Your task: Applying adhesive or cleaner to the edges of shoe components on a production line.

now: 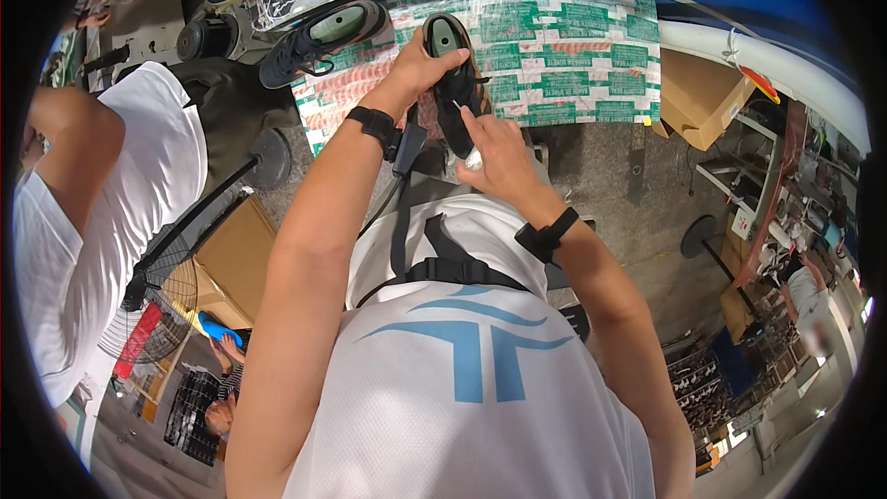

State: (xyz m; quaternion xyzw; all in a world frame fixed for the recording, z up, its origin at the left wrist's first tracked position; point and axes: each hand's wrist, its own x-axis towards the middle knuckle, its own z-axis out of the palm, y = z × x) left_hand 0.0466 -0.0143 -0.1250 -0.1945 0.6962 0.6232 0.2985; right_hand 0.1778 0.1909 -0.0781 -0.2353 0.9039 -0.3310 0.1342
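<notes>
Left hand (420, 60) around black shoe (455, 83), right hand (499, 157) just below.

left hand (427, 63) raised, right hand (497, 157) curled

The person wears a white mesh short-sleeved shirt (462, 407) with a large light-blue emblem (476, 337) printed across the chest (two angular strokes under a sweeping curve). A black webbing harness (443, 263) crosses the upper chest, its straps meeting at a buckle toward 12 o'clock from the emblem. Each wrist carries a black band: one on the left wrist (374, 122) at 11 o'clock, one on the right wrist (545, 236) at 1 o'clock. Both forearms are bare.
</notes>
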